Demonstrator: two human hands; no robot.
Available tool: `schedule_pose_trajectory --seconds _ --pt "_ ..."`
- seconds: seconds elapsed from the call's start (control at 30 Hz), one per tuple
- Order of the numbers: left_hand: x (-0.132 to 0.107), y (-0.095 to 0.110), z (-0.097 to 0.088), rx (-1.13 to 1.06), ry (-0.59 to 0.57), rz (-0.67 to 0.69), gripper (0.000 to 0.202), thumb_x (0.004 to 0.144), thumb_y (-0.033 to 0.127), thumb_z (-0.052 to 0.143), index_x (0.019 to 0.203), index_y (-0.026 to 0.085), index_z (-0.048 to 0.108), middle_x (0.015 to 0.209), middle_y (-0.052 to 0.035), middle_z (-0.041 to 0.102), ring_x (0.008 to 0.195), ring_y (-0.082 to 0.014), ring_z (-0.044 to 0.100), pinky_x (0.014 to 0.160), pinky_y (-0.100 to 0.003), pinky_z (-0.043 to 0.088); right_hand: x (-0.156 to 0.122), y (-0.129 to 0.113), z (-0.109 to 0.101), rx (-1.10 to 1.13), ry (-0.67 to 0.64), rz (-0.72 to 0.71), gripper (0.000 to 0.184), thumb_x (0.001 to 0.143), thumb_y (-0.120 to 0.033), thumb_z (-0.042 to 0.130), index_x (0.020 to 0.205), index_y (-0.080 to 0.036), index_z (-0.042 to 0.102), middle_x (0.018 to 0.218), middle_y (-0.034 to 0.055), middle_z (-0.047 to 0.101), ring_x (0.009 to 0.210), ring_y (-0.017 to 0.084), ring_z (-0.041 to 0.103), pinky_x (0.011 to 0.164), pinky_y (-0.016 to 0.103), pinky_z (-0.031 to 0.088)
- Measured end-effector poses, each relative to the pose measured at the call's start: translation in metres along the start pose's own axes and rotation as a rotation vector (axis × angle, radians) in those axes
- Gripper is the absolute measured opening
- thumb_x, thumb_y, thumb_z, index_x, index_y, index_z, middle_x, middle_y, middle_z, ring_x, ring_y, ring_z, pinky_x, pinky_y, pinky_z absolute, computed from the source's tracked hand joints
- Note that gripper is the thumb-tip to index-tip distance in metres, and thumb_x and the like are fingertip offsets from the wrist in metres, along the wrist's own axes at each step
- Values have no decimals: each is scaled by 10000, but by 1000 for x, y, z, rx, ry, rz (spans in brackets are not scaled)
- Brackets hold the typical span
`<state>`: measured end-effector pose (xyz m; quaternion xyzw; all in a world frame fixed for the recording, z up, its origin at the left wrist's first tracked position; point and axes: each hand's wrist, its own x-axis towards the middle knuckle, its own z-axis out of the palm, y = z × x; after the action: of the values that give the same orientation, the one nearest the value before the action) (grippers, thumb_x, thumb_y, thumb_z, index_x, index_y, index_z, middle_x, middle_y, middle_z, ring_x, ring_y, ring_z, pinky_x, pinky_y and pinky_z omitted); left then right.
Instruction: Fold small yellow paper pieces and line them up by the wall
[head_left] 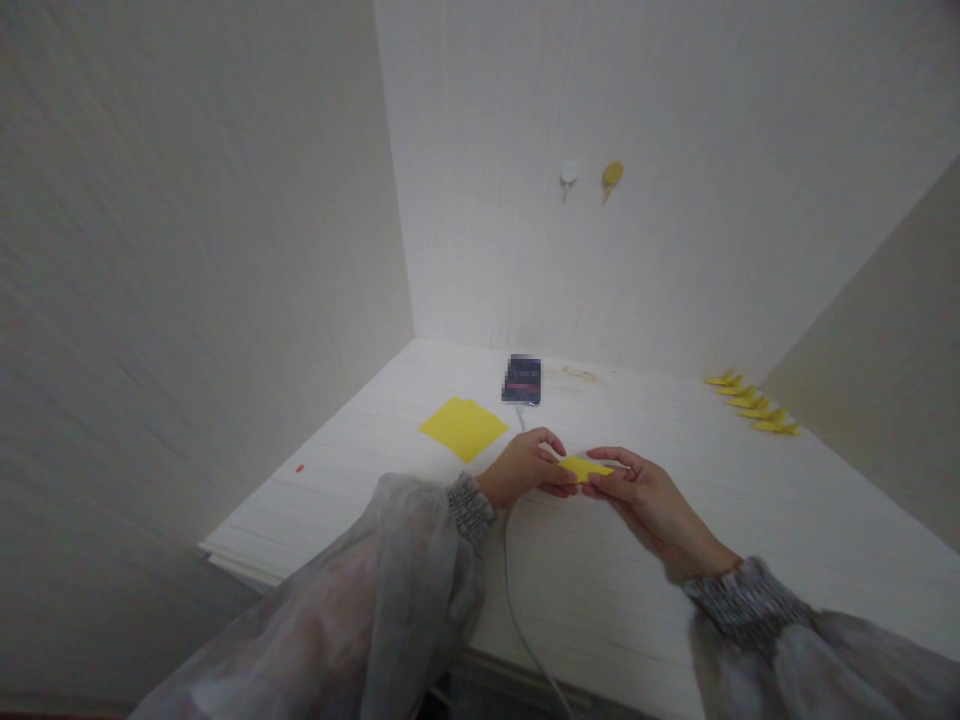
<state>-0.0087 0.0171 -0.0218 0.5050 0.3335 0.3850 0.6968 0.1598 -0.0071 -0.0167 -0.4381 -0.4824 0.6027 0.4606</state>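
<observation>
Between my two hands is a small piece of folded yellow paper (585, 468), held just above the white table. My left hand (529, 465) pinches its left end, thumb in front and fingers behind. At the right end my right hand (637, 490) grips it between thumb and fingers. The fingers partly cover the paper, so its exact folds cannot be made out. Left of my left hand lies a stack of flat yellow paper sheets (463, 428). A row of several folded yellow paper pieces (754, 403) sits at the table's far right.
A phone (522, 380) lies near the back wall, with a white cable (510, 580) running from it under my left wrist to the front edge. Two hooks, one white (569, 175) and one yellow (613, 175), are on the wall. A small red mark (300, 468) shows on the table's left.
</observation>
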Motion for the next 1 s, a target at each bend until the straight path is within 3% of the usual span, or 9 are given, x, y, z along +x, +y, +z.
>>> schedule_pose_trajectory --seconds 0.3,0.57,1.0 --pt "0 0 -1 -31 -28 22 455 505 171 716 798 154 369 549 -4 600 513 -159 606 541 -313 497 -4 -7 3 -32 36 -10 345 545 -227 712 832 -206 521 535 -7 628 541 168 603 564 283 445" --pt "-1 3 2 0 7 20 446 498 166 713 769 151 360 537 -6 598 488 -150 600 529 -297 493 -1 -2 5 -96 -19 -29 322 575 -231 683 854 -205 526 609 -7 635 560 146 590 578 277 440" --pt "-4 4 1 -14 -122 -39 504 509 161 720 852 159 351 638 -35 627 590 -155 621 631 -326 492 -4 -6 3 -6 11 -38 436 535 -121 673 912 -213 475 548 -38 605 465 108 536 506 230 397"
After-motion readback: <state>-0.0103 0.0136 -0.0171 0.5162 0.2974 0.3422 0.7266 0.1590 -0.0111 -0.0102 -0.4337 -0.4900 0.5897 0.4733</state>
